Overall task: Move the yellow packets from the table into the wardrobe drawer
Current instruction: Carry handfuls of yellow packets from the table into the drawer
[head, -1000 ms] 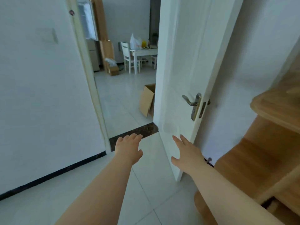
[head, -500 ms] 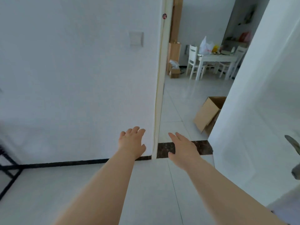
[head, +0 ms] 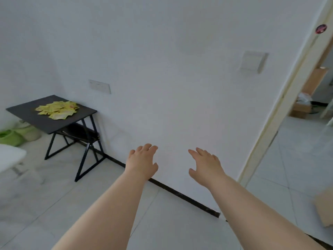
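Packets (head: 57, 110) lie well away from me, in a loose yellow heap on the black table (head: 27, 112) in the far left corner; neither of my hands touches them.

Nearest to me, both bare forearms reach forward over the pale tiled floor (head: 54, 204). My left hand (head: 142, 163) hangs palm down, its fingers (head: 146, 147) relaxed, slightly spread and holding nothing. My right hand (head: 205, 165) is beside it and apart from it, also palm down, with fingers (head: 200, 152) loosely apart, thumb out and nothing in them.

Just past the hands a dark skirting (head: 180, 194) runs along the foot of the white wall (head: 162, 87). At the right edge I see part of a cardboard box (head: 324, 210) on the floor. Behind it is the door frame (head: 281, 109), with a round red sticker (head: 321, 29) near its top. A white seat (head: 9, 156) cuts in at the left edge.

Farther off, the wall carries a switch (head: 252, 62) near the frame and a socket plate (head: 100, 86) above the table. The table stands against the wall on angled black legs with a lower shelf. The packets overlap one another towards its back; I cannot count them. Two green containers (head: 9, 138) stand on the floor beyond it.
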